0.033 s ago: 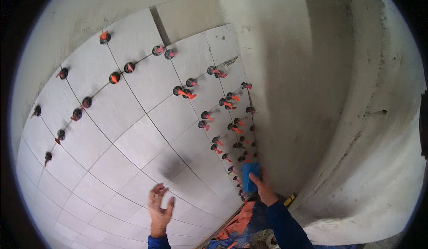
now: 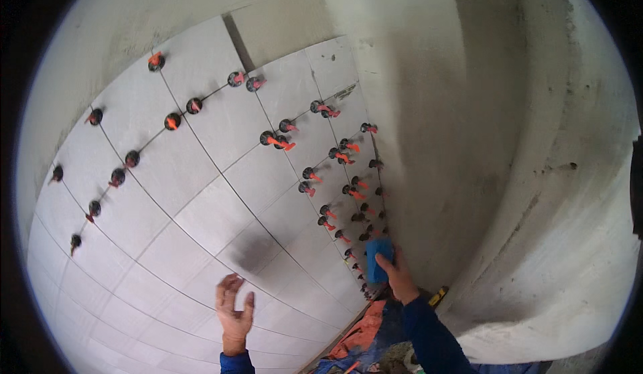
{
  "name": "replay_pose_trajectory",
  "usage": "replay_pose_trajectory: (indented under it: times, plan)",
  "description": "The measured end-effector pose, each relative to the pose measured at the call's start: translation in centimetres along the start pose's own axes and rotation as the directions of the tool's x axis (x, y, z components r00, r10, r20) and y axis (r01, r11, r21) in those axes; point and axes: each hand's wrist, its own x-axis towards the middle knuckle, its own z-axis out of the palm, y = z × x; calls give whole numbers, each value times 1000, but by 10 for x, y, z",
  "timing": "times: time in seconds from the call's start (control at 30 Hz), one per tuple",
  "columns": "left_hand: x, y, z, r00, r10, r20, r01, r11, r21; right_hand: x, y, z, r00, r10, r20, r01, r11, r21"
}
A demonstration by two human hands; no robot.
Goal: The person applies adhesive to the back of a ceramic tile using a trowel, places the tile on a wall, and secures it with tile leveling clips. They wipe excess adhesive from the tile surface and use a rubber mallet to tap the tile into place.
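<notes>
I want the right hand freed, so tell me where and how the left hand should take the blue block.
Best take the blue block by its left edge, probably, coming from the left: the right hand covers its right side, thumb across the face, while the straight left edge looks bare.

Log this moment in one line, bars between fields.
left hand: open, empty, near tiled wall | right hand: holding blue block | black-and-red clips: in rows on wall

Long dark blue sleeves (image 2: 432,334)
</notes>
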Motion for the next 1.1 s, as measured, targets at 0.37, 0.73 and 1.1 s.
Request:
replay_pose_trajectory:
  times: [0.37,0.73,1.1]
  plan:
    - [90,-73,-66,957,270,-105,-245,948,201,130,-164,115,681,-716,-152,625,677,-388]
    - [86,-109,-50,886,429,-174,-329,848,415,245,-205,171,374,-926,48,684,241,-689]
    - [87,-111,-45,876,454,-166,-316,797,515,214,-194,126,523,-848,85,587,287,-757]
